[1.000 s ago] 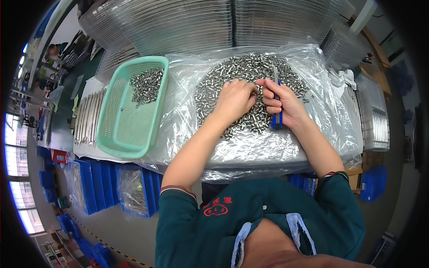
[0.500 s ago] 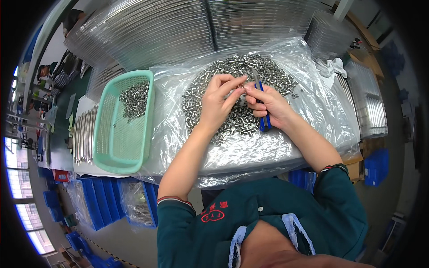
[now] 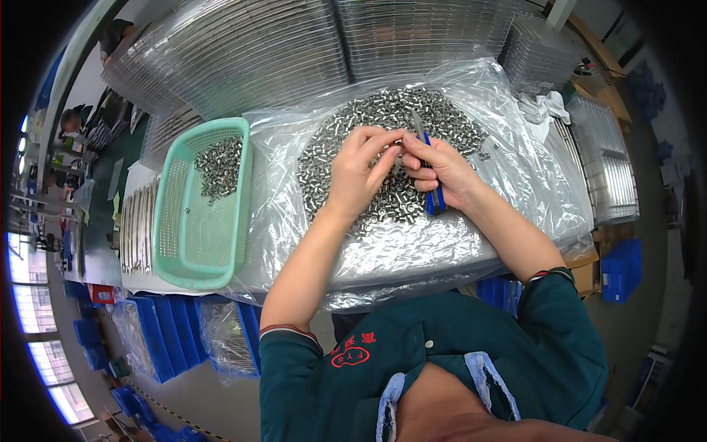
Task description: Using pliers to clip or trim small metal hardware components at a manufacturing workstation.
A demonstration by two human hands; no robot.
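My left hand (image 3: 357,171) is closed in a pinch at the fingertips, which meet those of my right hand (image 3: 446,174) over the pile. Between them is a small metal ring, now mostly covered by the fingers. A utility knife (image 3: 435,202) with a blue handle is gripped in my right hand, its blade pointing away from me. Beneath both hands spreads a broad heap of small silver metal sleeves (image 3: 387,208) on clear plastic sheeting (image 3: 534,184). To the left, a light green plastic basket (image 3: 202,275) holds a smaller batch of similar metal pieces (image 3: 219,168).
Tall stacks of clear plastic trays (image 3: 258,51) line the back of the table. More trays (image 3: 605,162) and a white cloth (image 3: 543,110) are at the right. Metal rods (image 3: 138,228) lie left of the basket. Blue bins (image 3: 168,331) stand below the front edge.
The fingertips have closed further over the small ring, which showed more plainly before. My right thumb and the knife have shifted slightly. The view has moved a little.
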